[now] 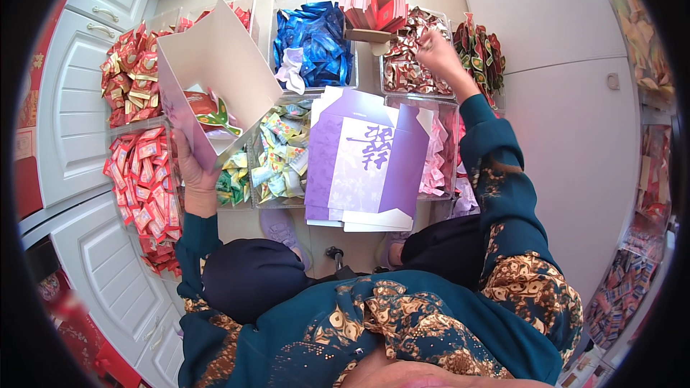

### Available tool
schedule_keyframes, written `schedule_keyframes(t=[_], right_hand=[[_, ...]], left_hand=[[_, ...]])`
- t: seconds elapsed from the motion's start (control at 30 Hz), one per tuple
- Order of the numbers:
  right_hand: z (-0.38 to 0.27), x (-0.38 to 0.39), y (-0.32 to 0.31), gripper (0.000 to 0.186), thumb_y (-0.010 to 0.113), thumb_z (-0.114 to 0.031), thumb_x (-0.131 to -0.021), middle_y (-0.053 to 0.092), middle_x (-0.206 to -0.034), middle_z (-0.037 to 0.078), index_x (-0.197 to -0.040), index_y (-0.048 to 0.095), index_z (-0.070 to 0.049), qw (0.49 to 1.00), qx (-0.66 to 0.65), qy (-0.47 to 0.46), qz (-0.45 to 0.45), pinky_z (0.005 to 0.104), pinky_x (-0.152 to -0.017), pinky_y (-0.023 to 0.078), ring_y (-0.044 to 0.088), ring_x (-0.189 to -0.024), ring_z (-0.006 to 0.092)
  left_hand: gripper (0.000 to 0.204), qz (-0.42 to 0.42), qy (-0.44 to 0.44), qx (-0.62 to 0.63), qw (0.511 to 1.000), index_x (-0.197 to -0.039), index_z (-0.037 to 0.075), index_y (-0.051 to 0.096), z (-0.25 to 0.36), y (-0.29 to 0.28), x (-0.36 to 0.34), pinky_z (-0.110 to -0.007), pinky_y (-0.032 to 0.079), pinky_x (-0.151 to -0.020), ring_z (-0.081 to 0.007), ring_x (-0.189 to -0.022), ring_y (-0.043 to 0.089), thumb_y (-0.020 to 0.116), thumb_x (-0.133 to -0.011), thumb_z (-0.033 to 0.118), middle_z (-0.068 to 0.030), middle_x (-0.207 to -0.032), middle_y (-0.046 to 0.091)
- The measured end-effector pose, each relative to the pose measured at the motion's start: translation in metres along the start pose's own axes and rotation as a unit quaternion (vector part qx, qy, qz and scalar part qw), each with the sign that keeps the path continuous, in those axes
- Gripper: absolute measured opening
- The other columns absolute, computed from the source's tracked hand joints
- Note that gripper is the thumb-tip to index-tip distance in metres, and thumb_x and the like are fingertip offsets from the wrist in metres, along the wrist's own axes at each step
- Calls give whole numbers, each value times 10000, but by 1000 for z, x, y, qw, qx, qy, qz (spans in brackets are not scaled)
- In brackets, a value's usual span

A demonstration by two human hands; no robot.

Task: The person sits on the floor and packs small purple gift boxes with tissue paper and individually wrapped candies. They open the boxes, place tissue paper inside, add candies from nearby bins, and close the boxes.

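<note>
My left hand (195,172) grips an open purple-and-white paper box (251,93) with a few red, green and pale packets (215,113) inside. My right hand (435,50) reaches over a clear bin of small brown, red and white wrapped packets (402,72), its fingers closed on something I cannot make out. A stack of flat purple-and-white folded boxes (363,179) lies across the middle bins, just below my right hand. Red envelopes in a small cardboard box (366,18) stand to the upper left of that hand.
Bins of blue packets (313,32), yellow-green packets (277,176), pink packets (435,162) and red packets (144,179) surround the flat boxes. Green-and-red packets (481,57) sit at the right. White cabinets (90,93) line the left; more packets (622,280) lie at the far right.
</note>
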State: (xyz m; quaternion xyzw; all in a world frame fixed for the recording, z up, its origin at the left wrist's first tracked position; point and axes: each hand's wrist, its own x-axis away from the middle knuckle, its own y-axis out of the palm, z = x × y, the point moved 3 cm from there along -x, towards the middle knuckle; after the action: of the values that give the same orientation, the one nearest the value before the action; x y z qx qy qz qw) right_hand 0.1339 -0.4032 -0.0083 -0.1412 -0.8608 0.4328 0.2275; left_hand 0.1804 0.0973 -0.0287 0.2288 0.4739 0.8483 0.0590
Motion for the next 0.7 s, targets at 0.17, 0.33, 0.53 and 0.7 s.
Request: schedule_keyframes(t=[0.17,0.33,0.53,0.7], right_hand=[[-59,-51,-23,657,782,-317,-701,641,-1108,162,-1222,554,11,982,-99,-154,38,331,-871,500,639,-977,238],[-94,-97,7,771,807,-336,-660,608,-1184,188,-1298,512,-19,980,93,-166,51,336,-911,506,627,-1036,303],[-94,-112,9,722,812,-330,-653,645,-1114,161,-1274,553,-68,986,95,-129,-43,324,-819,549,658,-951,270],[-93,-97,-11,747,830,-363,-647,581,-1252,155,-1280,557,-76,980,99,-170,2,351,-892,508,620,-1052,278]], left_hand=[[593,-20,18,-44,999,-1312,92,461,11,-8,2,-421,422,-999,-250,-1174,513,635,-862,437,-63,-1297,533],[577,3,14,-27,1000,-1308,88,464,22,-26,8,-415,423,-1002,-243,-1155,530,630,-871,426,-60,-1267,555],[637,45,13,-15,999,-1373,119,400,26,-50,13,-457,423,-999,-274,-1199,492,624,-869,439,-72,-1337,496],[607,44,18,-14,999,-1358,117,417,27,-49,19,-441,436,-992,-263,-1173,516,637,-872,406,-63,-1299,528]])
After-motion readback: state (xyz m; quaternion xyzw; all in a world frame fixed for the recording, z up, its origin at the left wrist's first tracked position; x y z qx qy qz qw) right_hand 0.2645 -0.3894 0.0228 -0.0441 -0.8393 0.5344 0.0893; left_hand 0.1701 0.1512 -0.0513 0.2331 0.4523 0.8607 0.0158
